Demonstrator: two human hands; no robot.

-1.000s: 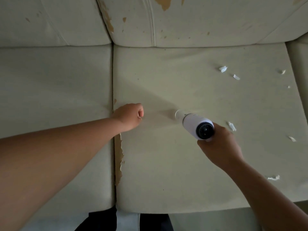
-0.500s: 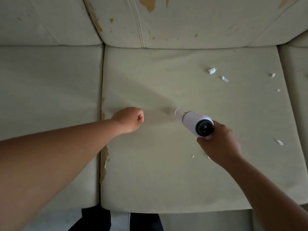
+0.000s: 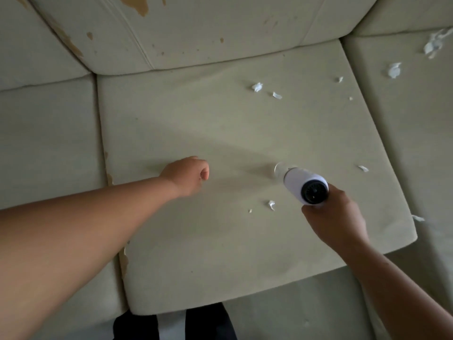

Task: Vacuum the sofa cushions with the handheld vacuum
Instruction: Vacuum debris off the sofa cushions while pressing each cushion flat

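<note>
A white handheld vacuum [image 3: 302, 184] with a black rear vent points its clear nozzle down-left at the middle seat cushion [image 3: 220, 133]. My right hand [image 3: 335, 222] grips its handle from below. My left hand [image 3: 187, 174] is curled in a fist, holds nothing and rests on the cushion left of the nozzle. White paper scraps lie on the cushion: two [image 3: 257, 87] toward the back, small ones [image 3: 271, 204] just below the nozzle, one [image 3: 363, 168] to its right.
More scraps [image 3: 394, 69] lie on the right seat cushion [image 3: 416, 123]. The left seat cushion [image 3: 46, 143] has peeling brown patches along its seam. Worn back cushions [image 3: 196, 33] stand behind. The sofa's front edge and dark floor are at the bottom.
The view has swung left and tilted, bringing the right cushion into sight. Both hands keep about the same spacing. Small scraps now show just below the nozzle.
</note>
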